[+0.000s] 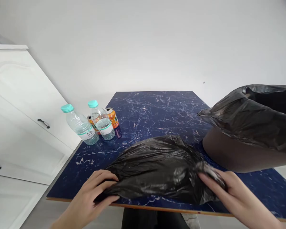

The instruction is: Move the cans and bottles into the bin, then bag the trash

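A black plastic bag (154, 171) lies crumpled along the front of the table. Its left end sits between the thumb and fingers of my left hand (95, 190). At the other end, my right hand (224, 187) is closed round a bunched part of the bag, slightly blurred. What the bag may contain is hidden. To the right stands a grey-brown bin (228, 152), its mouth covered by a black bin liner (243, 117) folded over the rim.
Two clear water bottles with turquoise caps, a left one (83, 127) and a right one (102, 122), stand at the table's left edge. Orange drink cans (112, 117) are behind them. The dark blue marbled table (152, 108) meets a white wall; a white cabinet (26, 117) is left.
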Demonstrator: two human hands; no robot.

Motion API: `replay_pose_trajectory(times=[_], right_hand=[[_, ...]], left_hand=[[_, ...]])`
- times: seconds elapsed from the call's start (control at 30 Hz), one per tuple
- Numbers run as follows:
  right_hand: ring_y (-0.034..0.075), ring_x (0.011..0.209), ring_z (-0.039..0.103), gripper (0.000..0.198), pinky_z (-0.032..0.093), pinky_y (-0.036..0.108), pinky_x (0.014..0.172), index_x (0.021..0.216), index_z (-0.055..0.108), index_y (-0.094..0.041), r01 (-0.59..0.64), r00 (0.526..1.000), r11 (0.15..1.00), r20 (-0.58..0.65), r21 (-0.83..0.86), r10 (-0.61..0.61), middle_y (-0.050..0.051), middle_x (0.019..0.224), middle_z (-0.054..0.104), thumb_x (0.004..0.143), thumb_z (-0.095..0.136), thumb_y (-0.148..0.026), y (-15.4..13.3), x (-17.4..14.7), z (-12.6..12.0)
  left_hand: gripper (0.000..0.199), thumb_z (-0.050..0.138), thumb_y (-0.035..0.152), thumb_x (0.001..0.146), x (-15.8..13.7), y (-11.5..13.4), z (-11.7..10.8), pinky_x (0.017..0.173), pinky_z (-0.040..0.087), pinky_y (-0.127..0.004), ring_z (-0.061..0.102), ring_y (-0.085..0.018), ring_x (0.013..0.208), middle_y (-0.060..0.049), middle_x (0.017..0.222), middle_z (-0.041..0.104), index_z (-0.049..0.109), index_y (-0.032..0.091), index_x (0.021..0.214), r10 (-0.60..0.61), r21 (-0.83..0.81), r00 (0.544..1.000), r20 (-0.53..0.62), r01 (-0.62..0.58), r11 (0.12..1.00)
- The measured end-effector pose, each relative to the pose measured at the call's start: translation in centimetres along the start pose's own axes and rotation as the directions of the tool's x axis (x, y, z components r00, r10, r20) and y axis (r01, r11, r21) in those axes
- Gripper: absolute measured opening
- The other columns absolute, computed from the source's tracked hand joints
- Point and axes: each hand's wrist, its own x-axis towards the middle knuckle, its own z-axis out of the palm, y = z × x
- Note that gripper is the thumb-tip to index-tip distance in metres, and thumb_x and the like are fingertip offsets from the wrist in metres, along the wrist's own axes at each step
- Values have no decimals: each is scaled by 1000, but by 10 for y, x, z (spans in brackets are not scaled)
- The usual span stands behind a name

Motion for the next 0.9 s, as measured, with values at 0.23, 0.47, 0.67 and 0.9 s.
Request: replay_pose_trajectory(times=[0.23, 0.47, 0.67, 0.9], right_hand=[[35, 108, 79, 52, 65, 38, 88, 111, 78, -22, -170, 969, 985, -179, 10, 169, 6, 104, 83, 104, 53, -66, -1, 63, 4], [38, 147, 57, 55, 49, 58, 120, 157, 51, -19, 42, 873, 937, -444, -347, -204, 18, 158, 59, 109, 55, -47, -38, 56, 25], [39, 169, 17, 58, 27, 69, 133, 166, 41, -17, 325, 869, 742, -124, -587, -479, 13, 175, 41, 113, 50, -37, -64, 41, 62], [44, 168, 13, 64, 22, 77, 130, 169, 43, -18, 262, 960, 744, 89, -615, -265, 14, 180, 25, 116, 31, -54, -27, 81, 96]], left_hand=[[27, 57, 51, 108, 33, 15, 4, 71, 61, -23, 82, -21, 86, -1, 92, 82, 69, 27, 110, -401, -178, 915, -54, 386, 905], [38, 46, 49, 111, 44, 8, 26, 78, 64, -32, 83, -26, 96, -10, 106, 81, 48, 26, 141, -440, -100, 878, -188, 429, 898], [36, 46, 32, 112, 59, 27, 30, 92, 62, -47, 75, -30, 114, -21, 140, 62, 44, 20, 146, -181, 234, 887, -425, 301, 925], [44, 48, 32, 115, 82, 39, 38, 130, 37, -58, 38, -35, 163, -5, 169, 52, 51, 25, 159, 106, 388, 994, 26, -108, 915]])
